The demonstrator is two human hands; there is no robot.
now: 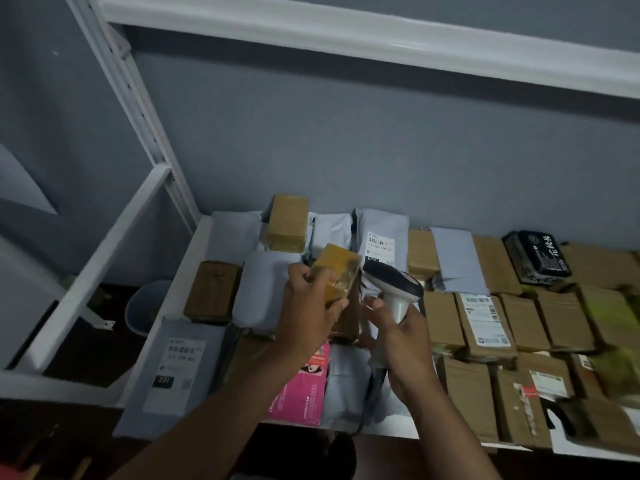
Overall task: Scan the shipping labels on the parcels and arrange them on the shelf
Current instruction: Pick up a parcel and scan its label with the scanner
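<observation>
My left hand grips a small brown taped parcel, held tilted above the white shelf. My right hand holds a white and black barcode scanner by its handle, its head right beside the parcel. Below them the shelf is covered with several parcels: grey mailer bags, brown cardboard boxes, a pink packet. A grey bag with a label marked 231 lies at the front left.
A taped brown box stands on bags at the back. A black packet lies at the back right. A white shelf beam runs overhead and an upright post stands left. A grey bin sits on the floor.
</observation>
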